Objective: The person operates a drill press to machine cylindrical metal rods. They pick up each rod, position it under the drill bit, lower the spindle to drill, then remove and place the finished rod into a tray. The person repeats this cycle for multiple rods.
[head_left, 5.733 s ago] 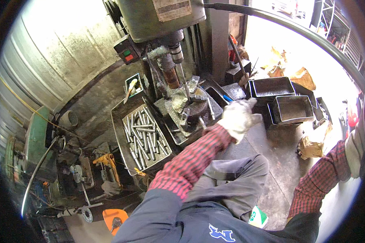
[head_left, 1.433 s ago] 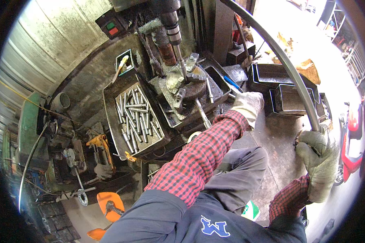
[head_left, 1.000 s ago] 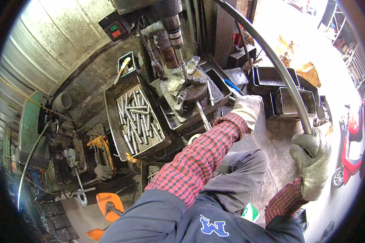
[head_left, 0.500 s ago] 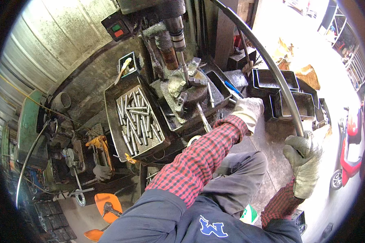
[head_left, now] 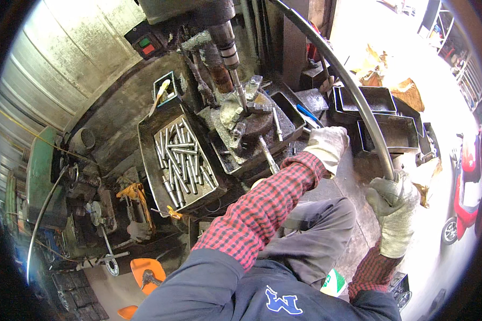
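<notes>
Swung leftward since a moment ago, the long lever [head_left: 359, 99], arcing down beside the drill press [head_left: 187, 9], sits gripped in the right hand [head_left: 393, 206], which should pull evenly while the left hand [head_left: 326, 147], its hold unclear to me, keeps steady.

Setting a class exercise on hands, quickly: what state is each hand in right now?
Left hand: gloved, looks closed; whether it holds anything is hidden.
Right hand: gloved, closed, holding the long grey bar.
</notes>
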The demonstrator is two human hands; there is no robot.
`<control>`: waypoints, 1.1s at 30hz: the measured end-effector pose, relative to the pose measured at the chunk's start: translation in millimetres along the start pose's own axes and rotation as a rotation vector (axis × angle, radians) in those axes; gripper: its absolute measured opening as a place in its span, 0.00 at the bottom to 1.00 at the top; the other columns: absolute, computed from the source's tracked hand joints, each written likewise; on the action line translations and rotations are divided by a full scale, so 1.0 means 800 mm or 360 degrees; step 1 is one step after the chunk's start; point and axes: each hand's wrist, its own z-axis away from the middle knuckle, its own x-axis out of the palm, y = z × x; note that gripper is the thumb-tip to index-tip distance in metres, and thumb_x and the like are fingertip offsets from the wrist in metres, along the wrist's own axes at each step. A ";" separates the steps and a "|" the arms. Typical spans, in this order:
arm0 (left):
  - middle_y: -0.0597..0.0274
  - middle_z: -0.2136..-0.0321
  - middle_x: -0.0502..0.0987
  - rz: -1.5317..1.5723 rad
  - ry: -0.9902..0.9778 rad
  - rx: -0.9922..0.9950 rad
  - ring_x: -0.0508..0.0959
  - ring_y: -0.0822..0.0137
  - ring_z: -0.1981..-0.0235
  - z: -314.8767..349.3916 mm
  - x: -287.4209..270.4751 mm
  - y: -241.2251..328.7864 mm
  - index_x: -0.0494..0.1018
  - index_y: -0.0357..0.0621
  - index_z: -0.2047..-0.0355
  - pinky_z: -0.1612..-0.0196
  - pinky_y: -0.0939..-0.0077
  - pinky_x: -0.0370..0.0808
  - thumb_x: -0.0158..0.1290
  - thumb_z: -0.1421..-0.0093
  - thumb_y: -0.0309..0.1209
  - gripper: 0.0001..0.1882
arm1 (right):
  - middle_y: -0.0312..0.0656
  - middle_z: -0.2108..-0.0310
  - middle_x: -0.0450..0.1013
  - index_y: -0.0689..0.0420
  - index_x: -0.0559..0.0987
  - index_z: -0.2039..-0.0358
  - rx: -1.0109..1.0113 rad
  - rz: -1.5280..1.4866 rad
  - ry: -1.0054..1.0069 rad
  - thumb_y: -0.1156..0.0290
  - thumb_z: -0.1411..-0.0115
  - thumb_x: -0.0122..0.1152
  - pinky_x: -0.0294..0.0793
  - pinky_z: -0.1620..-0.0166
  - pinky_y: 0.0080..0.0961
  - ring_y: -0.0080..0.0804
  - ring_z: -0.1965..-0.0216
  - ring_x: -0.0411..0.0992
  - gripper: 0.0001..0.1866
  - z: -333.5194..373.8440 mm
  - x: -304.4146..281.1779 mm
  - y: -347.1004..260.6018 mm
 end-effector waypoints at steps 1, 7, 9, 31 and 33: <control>0.63 0.51 0.86 -0.0040 -0.0142 0.0008 0.90 0.53 0.52 0.001 -0.002 -0.001 0.85 0.55 0.51 0.60 0.53 0.88 0.55 0.28 0.33 0.11 | 0.43 0.66 0.81 0.52 0.88 0.67 -0.0110 0.0075 0.0044 0.73 0.54 0.81 0.81 0.61 0.41 0.45 0.65 0.82 0.13 -0.001 0.002 0.000; 0.59 0.44 0.83 0.0040 -0.0320 0.0033 0.88 0.53 0.45 0.009 -0.029 -0.001 0.82 0.51 0.43 0.50 0.56 0.89 0.57 0.31 0.32 0.17 | 0.42 0.66 0.79 0.50 0.87 0.68 -0.0161 0.0207 0.0102 0.69 0.55 0.81 0.79 0.62 0.44 0.47 0.66 0.80 0.12 -0.002 0.019 0.003; 0.58 0.43 0.83 0.0013 -0.0372 0.0066 0.87 0.51 0.44 0.009 -0.036 -0.002 0.82 0.50 0.43 0.49 0.57 0.89 0.59 0.34 0.31 0.19 | 0.42 0.66 0.78 0.50 0.87 0.68 -0.0153 0.0165 0.0106 0.68 0.55 0.82 0.79 0.62 0.45 0.47 0.66 0.80 0.13 0.000 0.024 0.005; 0.70 0.80 0.71 0.2975 0.1398 -0.1195 0.65 0.73 0.84 0.366 -0.050 -0.150 0.82 0.38 0.63 0.46 0.54 0.86 0.58 0.22 0.40 0.18 | 0.42 0.67 0.81 0.49 0.88 0.67 0.0106 -0.0425 0.0303 0.69 0.52 0.83 0.82 0.62 0.39 0.45 0.67 0.82 0.11 0.000 -0.022 0.010; 0.71 0.80 0.68 0.2883 0.1315 -0.1089 0.58 0.75 0.84 0.368 -0.043 -0.150 0.82 0.38 0.64 0.45 0.53 0.86 0.57 0.21 0.40 0.18 | 0.42 0.67 0.81 0.50 0.87 0.68 0.0186 -0.0405 0.0414 0.70 0.51 0.81 0.82 0.62 0.39 0.45 0.67 0.82 0.10 0.001 -0.041 0.004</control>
